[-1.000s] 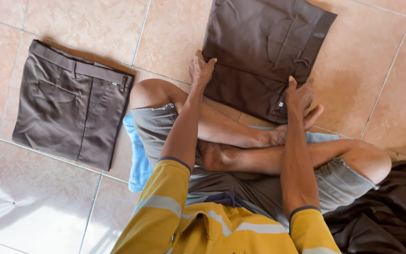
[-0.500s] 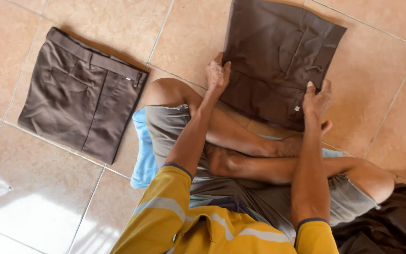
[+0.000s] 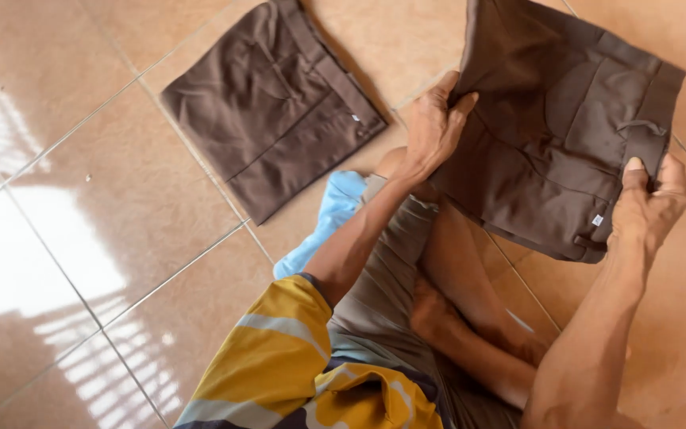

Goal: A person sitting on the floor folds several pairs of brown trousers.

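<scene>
A tiled floor (image 3: 81, 238) carries folded shorts (image 3: 271, 103) at its far edge. Left hand (image 3: 434, 127) and right hand (image 3: 649, 202) each pinch a second pair (image 3: 557, 135), lifted above the knees; folding seems underway.

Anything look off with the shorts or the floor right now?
Nothing stands out. The left hand and right hand grip the brown shorts by opposite edges, off the floor. A second brown pair lies folded flat on the tiled floor, slightly skewed to the tile lines. No spills or damage.
</scene>
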